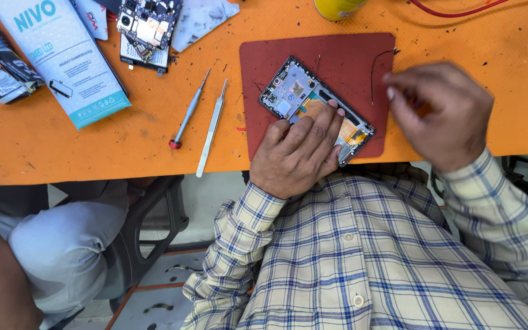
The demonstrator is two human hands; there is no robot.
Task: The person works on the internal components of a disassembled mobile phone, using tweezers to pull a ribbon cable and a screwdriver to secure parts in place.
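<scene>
The opened phone (316,110) lies on a red mat (337,52), looking light and fragile; the left hand (297,153) presses its edge, fingers flat. The blurred right hand (438,113) seems pinched.

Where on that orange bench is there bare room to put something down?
Bare orange table lies left of the screwdriver and tweezers, below the white box. The red mat is bare above the opened phone. The top-left corner is crowded.
</scene>
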